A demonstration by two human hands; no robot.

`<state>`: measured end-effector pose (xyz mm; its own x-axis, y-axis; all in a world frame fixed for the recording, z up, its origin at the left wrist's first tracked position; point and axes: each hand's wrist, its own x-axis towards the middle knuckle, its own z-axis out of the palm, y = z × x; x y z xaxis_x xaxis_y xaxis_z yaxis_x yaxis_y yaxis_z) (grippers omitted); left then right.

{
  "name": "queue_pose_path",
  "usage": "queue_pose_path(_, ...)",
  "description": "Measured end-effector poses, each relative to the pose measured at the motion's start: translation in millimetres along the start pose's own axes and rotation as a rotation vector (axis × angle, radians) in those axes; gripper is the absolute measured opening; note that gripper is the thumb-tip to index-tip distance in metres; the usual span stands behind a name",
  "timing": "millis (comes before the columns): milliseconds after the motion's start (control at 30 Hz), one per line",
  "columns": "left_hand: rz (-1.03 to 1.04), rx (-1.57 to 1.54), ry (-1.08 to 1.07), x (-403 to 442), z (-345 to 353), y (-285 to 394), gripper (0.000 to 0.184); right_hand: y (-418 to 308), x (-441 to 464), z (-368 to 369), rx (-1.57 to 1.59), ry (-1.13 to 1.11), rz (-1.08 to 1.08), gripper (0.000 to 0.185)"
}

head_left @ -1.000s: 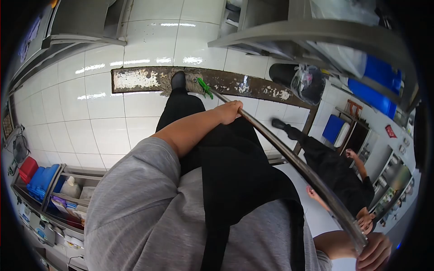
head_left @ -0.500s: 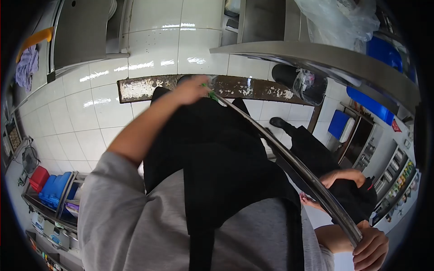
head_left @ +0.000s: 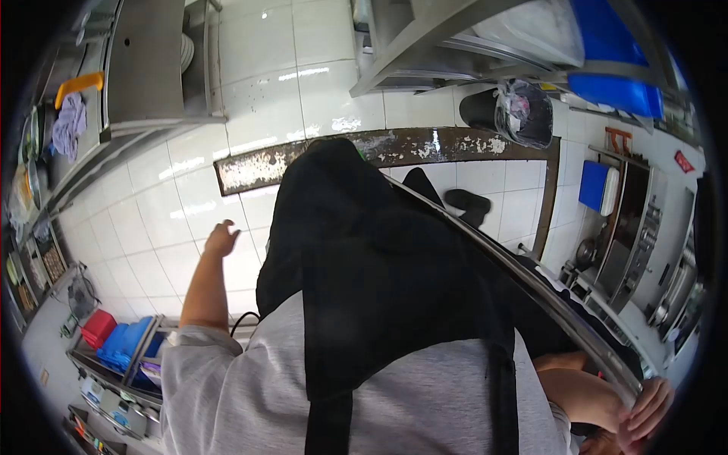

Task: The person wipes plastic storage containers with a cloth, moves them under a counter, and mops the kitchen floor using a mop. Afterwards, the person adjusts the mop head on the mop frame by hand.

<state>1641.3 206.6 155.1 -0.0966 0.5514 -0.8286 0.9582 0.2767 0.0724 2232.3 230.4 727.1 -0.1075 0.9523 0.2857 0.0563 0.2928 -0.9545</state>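
Pole (head_left: 584, 337) of shiny metal is what I pick out first in the head view, the only feed I have: it slants from the lower right, up and leftward, to pass behind the knee of the black apron (head_left: 394, 303), where I can't follow its far end. My right hand (head_left: 648, 413) is wrapped round the near end, so it is plainly the closer of the two hands. My left hand (head_left: 222, 239) hangs with fingers parted, holding nothing I can see, over the white tile floor (head_left: 201, 250); the pole lies well to its right, across the apron. Ahead, a worn dark strip (head_left: 402, 148) crosses the tiles, with a bag-lined bin (head_left: 531, 114) beside its right part. For writing, I get nothing: the red tag (head_left: 684, 161) at far right is too small to read, and I make out no brand.
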Motion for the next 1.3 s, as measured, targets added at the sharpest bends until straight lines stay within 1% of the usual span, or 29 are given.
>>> queue_pose_path(33, 0.036, 0.071, -0.001, -8, -14, 27, 0.042, -9, -24, -12, -0.057, 0.261, -0.056, 0.023)
queue_pose_path(100, 0.188, 0.213, 0.215, -5, -47, 65, 0.041, 8, -28, -5, -0.054, 0.342, -0.108, 0.024)
queue_pose_path(133, 0.225, 0.249, 0.337, 3, -71, 79, 0.043, 15, -31, -1, -0.067, 0.359, -0.139, 0.026)
queue_pose_path(167, 0.240, 0.276, 0.471, 11, -99, 90, 0.044, 19, -30, 3, -0.042, 0.343, -0.126, 0.031)
queue_pose_path(200, 0.244, 0.363, 0.611, 15, -135, 96, 0.047, 23, -27, 11, -0.020, 0.330, -0.112, 0.034)
queue_pose_path(233, 0.223, 0.364, 0.705, 5, -184, 108, 0.048, 26, -24, 17, 0.003, 0.314, -0.098, 0.037)
queue_pose_path(267, 0.213, 0.430, 0.971, 9, -223, 100, 0.047, 28, -23, 20, -0.002, 0.324, -0.093, 0.039)
queue_pose_path(300, 0.106, 0.531, 1.079, -3, -268, 98, 0.044, 29, -21, 22, -0.004, 0.324, -0.094, 0.039)
queue_pose_path(333, 0.078, 0.559, 1.196, -8, -305, 85, 0.042, 30, -18, 23, -0.025, 0.347, -0.095, 0.039)
queue_pose_path(367, 0.050, 0.636, 1.226, -11, -335, 70, 0.042, 31, -14, 24, -0.045, 0.368, -0.092, 0.039)
queue_pose_path(400, 0.025, 0.715, 1.252, -8, -360, 50, 0.042, 33, -10, 25, -0.054, 0.380, -0.099, 0.040)
queue_pose_path(433, 0.094, 0.710, 1.203, 4, -378, 19, 0.045, 35, -3, 27, -0.065, 0.379, -0.092, 0.040)
queue_pose_path(467, 0.145, 0.789, 1.100, 2, -391, 10, 0.047, 37, 5, 27, -0.047, 0.375, -0.076, 0.040)
queue_pose_path(500, 0.275, 0.680, 1.033, 15, -394, -14, 0.047, 38, 8, 30, -0.037, 0.377, -0.066, 0.040)
queue_pose_path(533, 0.283, 0.654, 1.036, 10, -393, -7, 0.043, 41, 13, 30, -0.047, 0.388, -0.080, 0.040)
queue_pose_path(567, 0.303, 0.646, 1.025, 11, -388, -4, 0.043, 41, 18, 30, -0.067, 0.393, -0.068, 0.040)
queue_pose_path(633, 0.465, 0.339, 0.978, 23, -378, -2, 0.043, 45, 30, 33, -0.074, 0.459, -0.049, 0.039)
queue_pose_path(667, 0.468, 0.342, 0.959, 27, -375, 1, 0.043, 45, 32, 31, -0.025, 0.419, -0.060, 0.039)
queue_pose_path(733, 0.467, 0.427, 1.064, 30, -367, 5, 0.043, 47, 41, 32, -0.008, 0.408, -0.050, 0.039)
queue_pose_path(767, 0.464, 0.433, 1.052, 34, -366, 0, 0.043, 48, 44, 32, 0.009, 0.395, -0.052, 0.039)
queue_pose_path(833, 0.411, 0.540, 1.087, 39, -366, -6, 0.040, 43, 48, 27, 0.007, 0.421, -0.020, 0.038)
queue_pose_path(867, 0.408, 0.547, 1.071, 38, -367, -4, 0.040, 42, 50, 24, 0.003, 0.406, 0.000, 0.037)
queue_pose_path(933, 0.303, 0.579, 1.034, 35, -372, 6, 0.038, 44, 60, 16, 0.029, 0.372, 0.031, 0.036)
queue_pose_path(967, 0.297, 0.582, 1.028, 36, -374, 4, 0.038, 45, 66, 13, 0.042, 0.356, 0.046, 0.035)
queue_pose_path(1033, 0.398, 0.553, 1.076, 39, -374, -3, 0.036, 53, 79, 9, -0.003, 0.364, 0.028, 0.035)
queue_pose_path(1167, 0.407, 0.484, 1.077, 40, -374, -9, 0.034, 70, 102, -4, 0.018, 0.319, 0.026, 0.036)
queue_pose_path(1233, 0.451, 0.487, 1.071, 40, -375, -7, 0.032, 80, 117, -11, 0.078, 0.210, 0.062, 0.036)
queue_pose_path(1300, 0.431, 0.476, 1.074, 42, -375, -7, 0.032, 91, 133, -13, 0.114, 0.130, 0.084, 0.037)
